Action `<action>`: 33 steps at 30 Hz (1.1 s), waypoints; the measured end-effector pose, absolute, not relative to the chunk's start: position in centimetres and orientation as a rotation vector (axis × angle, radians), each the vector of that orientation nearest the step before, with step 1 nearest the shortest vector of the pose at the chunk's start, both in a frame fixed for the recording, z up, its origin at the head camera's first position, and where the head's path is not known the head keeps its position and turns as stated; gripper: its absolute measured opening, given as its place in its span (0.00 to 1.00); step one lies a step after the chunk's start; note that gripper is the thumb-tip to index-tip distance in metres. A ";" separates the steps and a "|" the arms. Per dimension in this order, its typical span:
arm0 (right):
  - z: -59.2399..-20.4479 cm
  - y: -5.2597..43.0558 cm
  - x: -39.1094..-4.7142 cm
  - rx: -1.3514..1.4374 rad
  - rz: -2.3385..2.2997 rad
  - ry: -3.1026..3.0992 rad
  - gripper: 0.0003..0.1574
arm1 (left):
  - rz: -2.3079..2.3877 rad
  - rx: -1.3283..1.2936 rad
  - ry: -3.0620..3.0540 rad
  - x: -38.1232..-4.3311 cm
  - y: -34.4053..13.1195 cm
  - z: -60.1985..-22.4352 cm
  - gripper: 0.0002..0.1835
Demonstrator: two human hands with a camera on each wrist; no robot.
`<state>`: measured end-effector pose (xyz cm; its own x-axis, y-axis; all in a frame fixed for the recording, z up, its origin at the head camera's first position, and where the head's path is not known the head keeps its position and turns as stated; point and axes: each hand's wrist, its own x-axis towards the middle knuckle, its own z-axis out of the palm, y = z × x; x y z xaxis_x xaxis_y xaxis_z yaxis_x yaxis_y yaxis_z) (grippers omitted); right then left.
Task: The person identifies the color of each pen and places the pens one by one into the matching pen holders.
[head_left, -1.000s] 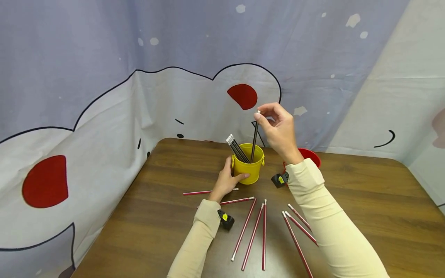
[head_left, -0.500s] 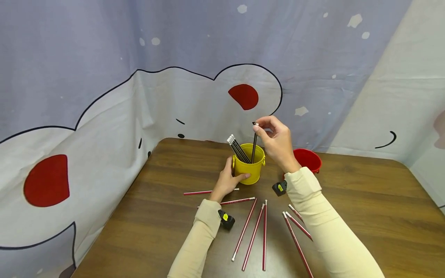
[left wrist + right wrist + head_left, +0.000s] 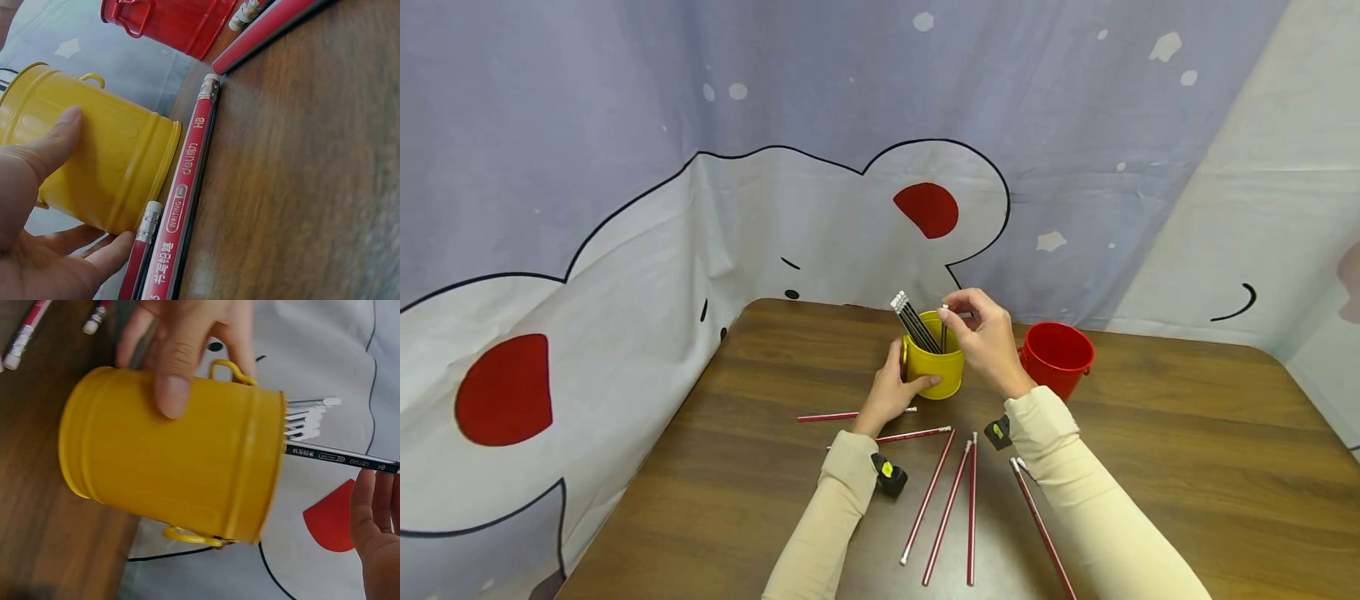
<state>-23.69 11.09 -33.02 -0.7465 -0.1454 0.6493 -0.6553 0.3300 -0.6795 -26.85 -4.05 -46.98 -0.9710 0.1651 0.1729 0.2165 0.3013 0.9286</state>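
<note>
A small yellow metal bucket stands at the back of the table. My left hand grips its left side, thumb across the front and fingers behind, as the left wrist view also shows. My right hand pinches a black pencil by its eraser end, between thumb and fingers. The pencil's lower part is inside the bucket, hidden by the wall. Several black pencils with white erasers lean together against the bucket's left rim.
A red bucket stands right of the yellow one. Several red pencils lie on the wooden table: one red pencil lies close to the yellow bucket's base, another red pencil by my right forearm. A printed cloth hangs behind.
My right hand has moved down with the black pencil, which now sits deeper in the yellow bucket. The red bucket shows more fully. My left hand has kept its grip.
</note>
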 end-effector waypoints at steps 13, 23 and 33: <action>-34.7 10.7 -24.2 0.707 1.470 -2.129 0.10 | -1.789 -0.351 -2.508 -26.8 -4.1 -47.1 0.43; -37.0 11.0 -26.0 0.756 1.471 -2.147 0.11 | -1.773 -0.358 -2.519 -26.9 -4.1 -47.1 0.42; -37.5 10.8 -26.1 0.776 1.449 -2.153 0.12 | -1.789 -0.365 -2.514 -26.8 -4.2 -47.1 0.43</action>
<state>-26.09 10.78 -37.47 -0.7514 -0.2098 0.6256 -0.6585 0.2974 -0.6913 -26.82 -4.19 -47.05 -0.9718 0.1704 0.1629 0.2097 0.3093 0.9275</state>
